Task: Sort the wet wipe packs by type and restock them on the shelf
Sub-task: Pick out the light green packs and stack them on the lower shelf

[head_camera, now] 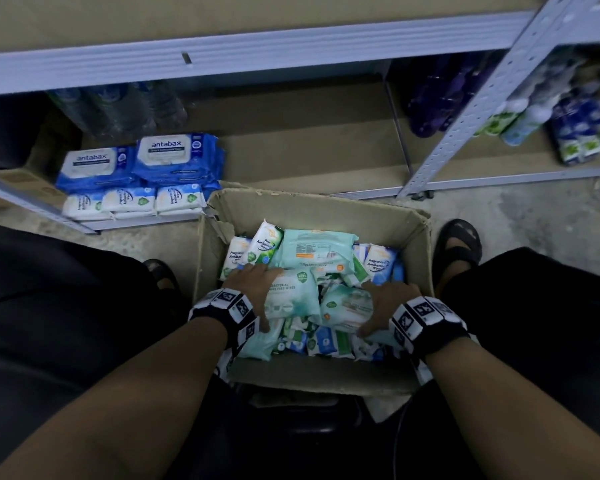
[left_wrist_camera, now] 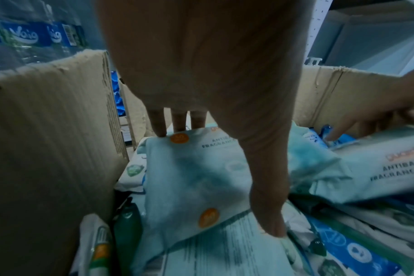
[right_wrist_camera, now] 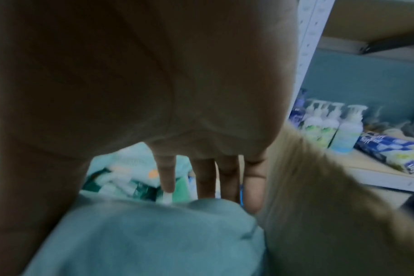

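- Down on the concrete floor [head_camera: 520, 216], a cardboard box [head_camera: 312, 206] holds mixed wet wipe packs [head_camera: 317, 251].
- Left hand [head_camera: 248, 284] grips a pale green pack [head_camera: 291, 296]; right hand [head_camera: 387, 304] grips another pale green pack [head_camera: 347, 308].
- Far left, the bottom shelf [head_camera: 309, 157] holds blue antabax packs [head_camera: 174, 157] and white antibacterial packs [head_camera: 132, 202].

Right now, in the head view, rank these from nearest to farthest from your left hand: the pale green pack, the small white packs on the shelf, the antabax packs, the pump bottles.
1. pale green pack, under the left hand.
2. small white packs, shelf front, left.
3. antabax packs, behind them.
4. pump bottles, far right shelf.
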`<state>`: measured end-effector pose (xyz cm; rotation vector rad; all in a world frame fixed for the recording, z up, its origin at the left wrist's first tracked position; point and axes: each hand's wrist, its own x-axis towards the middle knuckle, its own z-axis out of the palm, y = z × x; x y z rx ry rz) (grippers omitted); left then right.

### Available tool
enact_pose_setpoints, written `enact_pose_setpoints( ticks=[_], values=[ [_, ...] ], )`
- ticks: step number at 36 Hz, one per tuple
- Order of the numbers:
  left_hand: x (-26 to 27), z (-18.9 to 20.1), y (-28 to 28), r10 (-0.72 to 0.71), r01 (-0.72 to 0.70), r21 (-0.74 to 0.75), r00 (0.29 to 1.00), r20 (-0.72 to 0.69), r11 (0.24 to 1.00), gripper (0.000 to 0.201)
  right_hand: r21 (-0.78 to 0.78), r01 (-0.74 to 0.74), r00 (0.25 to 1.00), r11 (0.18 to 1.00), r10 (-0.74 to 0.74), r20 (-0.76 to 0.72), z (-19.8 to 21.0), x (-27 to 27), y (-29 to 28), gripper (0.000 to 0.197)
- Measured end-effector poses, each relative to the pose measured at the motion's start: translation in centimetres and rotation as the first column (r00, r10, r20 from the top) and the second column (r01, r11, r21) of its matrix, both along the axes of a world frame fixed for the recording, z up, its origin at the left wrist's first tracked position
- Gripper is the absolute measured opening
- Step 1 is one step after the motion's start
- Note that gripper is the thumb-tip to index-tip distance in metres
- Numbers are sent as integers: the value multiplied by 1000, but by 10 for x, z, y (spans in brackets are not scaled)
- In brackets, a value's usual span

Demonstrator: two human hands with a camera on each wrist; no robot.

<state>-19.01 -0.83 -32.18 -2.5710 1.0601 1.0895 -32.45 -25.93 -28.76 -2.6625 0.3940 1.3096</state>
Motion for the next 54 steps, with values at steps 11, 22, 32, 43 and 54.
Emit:
enact_pose_setpoints(
  ticks=[11,22,32,43,54],
  values=[
    [-2,9,6,170,-169,-38,985,26,985,118,-11,71,996,997,-71,-60,62,15,-11,84],
    [-4,6,11,208,-205,-68,977,42,977,103,4,257,965,966,-257,61,49,18,-13,84],
    [-2,4,11,210,-210,-36,978,10,977,114,52,397,904,916,-401,147,10,24,-1,65],
    [-1,5,10,216,-216,-18,976,3,976,118,113,228,915,967,-253,314,-6,31,8,39],
    [3,3,12,222,-223,-22,974,-37,975,117,-175,-42,953,984,92,289,-24,21,-8,75]
  ],
)
